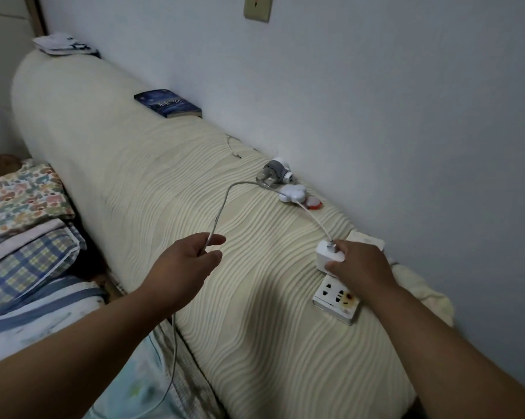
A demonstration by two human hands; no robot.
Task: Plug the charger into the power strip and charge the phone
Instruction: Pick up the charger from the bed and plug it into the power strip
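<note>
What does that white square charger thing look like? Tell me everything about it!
The charger is a small white cube that looks like smooth plastic. A white cable plugs into its top face through a silvery connector. The right hand holds it, thumb and fingers on its sides, at the far end of the white power strip on the cream ribbed headboard. Its prongs are hidden, so whether it is fully plugged in cannot be told.
</note>
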